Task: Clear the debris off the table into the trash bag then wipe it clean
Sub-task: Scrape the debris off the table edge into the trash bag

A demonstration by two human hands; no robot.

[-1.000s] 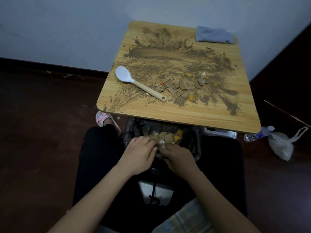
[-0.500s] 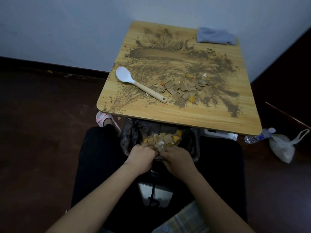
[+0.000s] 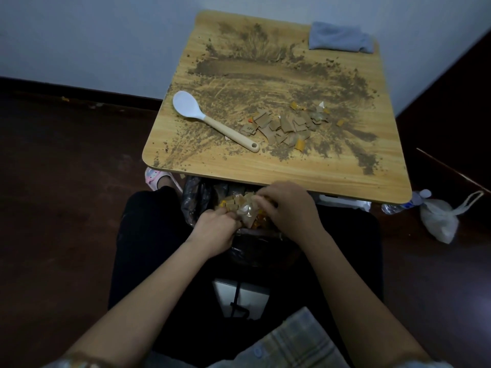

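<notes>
The wooden table (image 3: pixel 265 168) is smeared with brown dirt (image 3: pixel 265 73) and carries a pile of cardboard scraps (image 3: pixel 287 126) near its middle. A black trash bag (image 3: pixel 196 197) hangs open below the table's near edge, between my knees. Both hands are over the bag's mouth with a handful of scraps (image 3: pixel 244 208) between them. My left hand (image 3: pixel 215 229) grips the scraps from the left with curled fingers. My right hand (image 3: pixel 287 205) covers them from the right, fingers curled over the pile. A grey cloth (image 3: pixel 340 38) lies folded at the table's far right corner.
A white spoon with a beige handle (image 3: pixel 210 119) lies on the table's left half. A plastic bottle (image 3: pixel 409 203) and a white bag (image 3: pixel 441 221) sit on the dark floor at the right. A pink slipper (image 3: pixel 152 176) shows under the table's left corner.
My right hand has moved forward and up over the scraps, toward the table's edge. My left hand stays at the bag's mouth.
</notes>
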